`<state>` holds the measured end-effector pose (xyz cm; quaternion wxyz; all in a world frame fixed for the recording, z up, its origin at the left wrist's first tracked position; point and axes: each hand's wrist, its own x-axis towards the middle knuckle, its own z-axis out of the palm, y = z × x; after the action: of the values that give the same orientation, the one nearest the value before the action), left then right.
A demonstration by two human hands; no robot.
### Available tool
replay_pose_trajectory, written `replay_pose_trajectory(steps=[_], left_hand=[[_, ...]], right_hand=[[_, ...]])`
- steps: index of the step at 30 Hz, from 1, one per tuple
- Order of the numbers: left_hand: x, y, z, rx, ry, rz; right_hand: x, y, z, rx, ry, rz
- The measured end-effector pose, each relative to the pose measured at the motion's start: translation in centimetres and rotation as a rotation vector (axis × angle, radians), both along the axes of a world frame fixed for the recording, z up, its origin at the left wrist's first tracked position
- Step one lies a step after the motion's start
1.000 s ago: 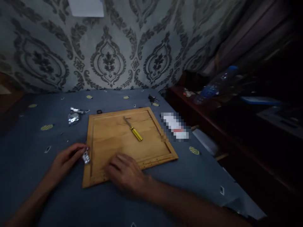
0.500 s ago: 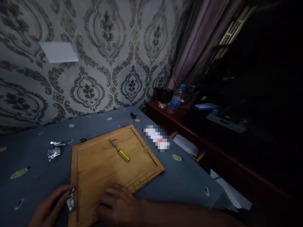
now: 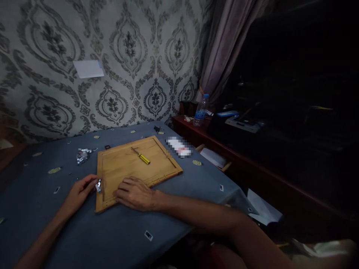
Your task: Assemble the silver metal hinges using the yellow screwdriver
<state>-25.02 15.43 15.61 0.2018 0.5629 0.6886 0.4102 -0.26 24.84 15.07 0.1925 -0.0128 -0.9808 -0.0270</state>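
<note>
A wooden cabinet door (image 3: pixel 120 166) with a raised frame lies on the cloth-covered table. My left hand (image 3: pixel 80 191) is at its left edge, with thumb and fingers closed on a shiny metal cabinet hinge (image 3: pixel 98 185) that sits against the frame. My right hand (image 3: pixel 136 194) rests palm down on the door near its front edge, fingers lying on the wood and slightly bent; the thumb is hidden. A screwdriver (image 3: pixel 144 158) with a yellow handle lies on the panel beyond my right hand. Several more metal hinges (image 3: pixel 82 155) are heaped on the cloth to the left.
Patterned cloth (image 3: pixel 67 231) covers the table. Keys (image 3: pixel 158 129) lie near the far corner, and a blurred-out white item (image 3: pixel 178 146) is right of the door. A dark red desk (image 3: pixel 185 125) adjoins on the right, bearing a water bottle (image 3: pixel 200 111); a drawer (image 3: pixel 213 157) stands open below.
The view has shifted, so the door and hands appear higher and smaller, with more of both arms showing. My left hand still holds the hinge at the door's edge; my right hand stays on the door.
</note>
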Motion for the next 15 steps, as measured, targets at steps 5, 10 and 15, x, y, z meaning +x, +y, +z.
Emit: replay_pose_trajectory(steps=[5, 10, 15], left_hand=[[-0.2, 0.1, -0.4, -0.003, 0.012, 0.006], [-1.0, 0.2, -1.1, -0.003, 0.047, 0.011], [-1.8, -0.2, -2.0, 0.034, 0.211, 0.024]], right_hand=[[-0.2, -0.4, 0.3, -0.020, -0.025, -0.034], [-1.8, -1.5, 0.7, -0.074, -0.043, -0.068], [-3.5, -1.7, 1.1, -0.179, -0.035, -0.026]])
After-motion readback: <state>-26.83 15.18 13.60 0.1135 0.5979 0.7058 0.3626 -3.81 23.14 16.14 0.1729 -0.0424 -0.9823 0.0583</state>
